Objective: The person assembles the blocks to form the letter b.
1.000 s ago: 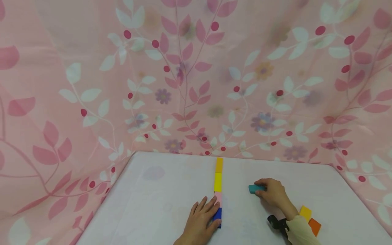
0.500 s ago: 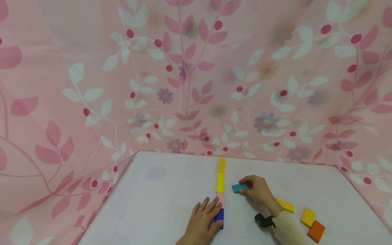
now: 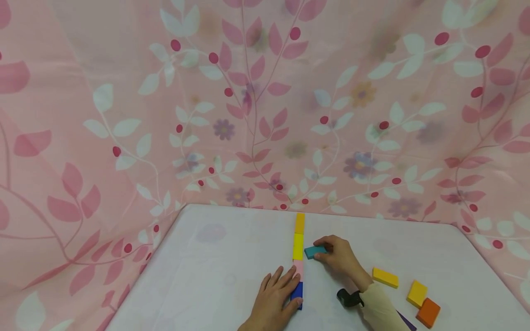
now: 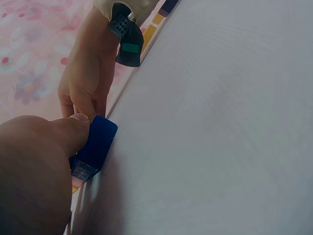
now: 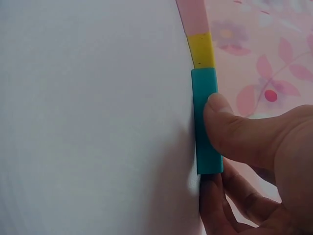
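A straight row of flat blocks runs toward the far table edge in the head view: blue, pink, yellow and orange-yellow. My left hand lies over its near end, fingers extended across the blue and pink blocks and its thumb on the blue one. In the left wrist view the thumb rests against the blue block. Just right of the row, my right hand pinches a teal block between thumb and fingers. The right wrist view shows the thumb along the teal block.
To the right lie a long yellow block, a shorter yellow block and an orange block touching it. A purple piece shows beside the right sleeve. A floral pink curtain hangs behind the white table.
My right hand has carried the teal block left, close to the row, which uncovers the long yellow block and the purple piece. My left hand keeps its place on the row.
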The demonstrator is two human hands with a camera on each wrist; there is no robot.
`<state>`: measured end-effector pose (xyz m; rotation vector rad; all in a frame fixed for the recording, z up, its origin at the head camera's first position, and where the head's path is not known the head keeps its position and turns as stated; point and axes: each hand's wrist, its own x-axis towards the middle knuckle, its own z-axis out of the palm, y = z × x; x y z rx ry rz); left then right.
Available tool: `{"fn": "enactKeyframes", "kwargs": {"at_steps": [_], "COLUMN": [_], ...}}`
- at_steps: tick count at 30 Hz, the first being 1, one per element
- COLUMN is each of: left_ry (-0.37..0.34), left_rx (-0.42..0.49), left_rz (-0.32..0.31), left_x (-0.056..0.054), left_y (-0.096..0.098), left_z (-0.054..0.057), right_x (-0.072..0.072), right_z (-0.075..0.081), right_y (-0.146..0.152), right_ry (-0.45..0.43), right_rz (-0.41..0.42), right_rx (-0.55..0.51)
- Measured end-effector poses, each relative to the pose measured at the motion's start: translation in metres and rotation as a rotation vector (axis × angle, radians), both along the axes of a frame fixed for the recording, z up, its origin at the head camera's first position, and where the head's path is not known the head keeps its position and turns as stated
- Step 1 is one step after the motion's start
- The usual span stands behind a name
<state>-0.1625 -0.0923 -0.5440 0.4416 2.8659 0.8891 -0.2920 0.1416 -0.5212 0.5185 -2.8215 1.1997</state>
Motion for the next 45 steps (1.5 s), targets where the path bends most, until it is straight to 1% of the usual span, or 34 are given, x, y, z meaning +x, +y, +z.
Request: {"fn": "enactKeyframes", "kwargs": {"at_steps": [5,11,19,23,26,30,34,38,42,45], "left_ry": [-0.018,-0.017,0.012,0.008,0.005,0.023,0.035,0.024,0.01,0.009], "left_rx": [0.001,0.002,0.013,0.016,0.012,0.0,-0.008,-0.008,-0.004,-0.003], "left_rz": [0.008,0.01,0.004,0.001,0.0,-0.002,-0.003,-0.001,0.002,0.003], "left_x": [-0.001,0.0,0.001,0.001,0.001,0.001,0.001,0.001,0.001,0.001], "left_y": [0.0,-0.001,-0.001,0.0,0.001,0.001,0.002,0.001,0.001,0.001], "left_z": [0.002,0.002,0.003,0.002,0.001,0.0,-0.001,0.001,0.003,0.003], "right_x": [0.001,-0.001,-0.001,0.0,0.001,0.0,-0.001,-0.002,-0.004,-0.005], "right_z": [0.001,-0.002,-0.004,-0.004,-0.004,-0.006,-0.006,-0.006,-0.003,0.001], "right_y": [-0.002,-0.002,-0.003,-0.003,-0.003,-0.001,0.001,0.004,0.009,0.016], "right_ry": [-0.002,-0.011,-0.013,-0.021,-0.028,-0.029,-0.02,-0.008,-0.005,-0.019], "right_rz": [-0.007,-0.018,-0.012,-0.014,-0.018,-0.015,0.006,0.036,0.072,0.102], "right_rx": [-0.015,-0.015,-0.022,-0.025,-0.018,-0.013,-0.011,-0.009,0.0,0.006]}}
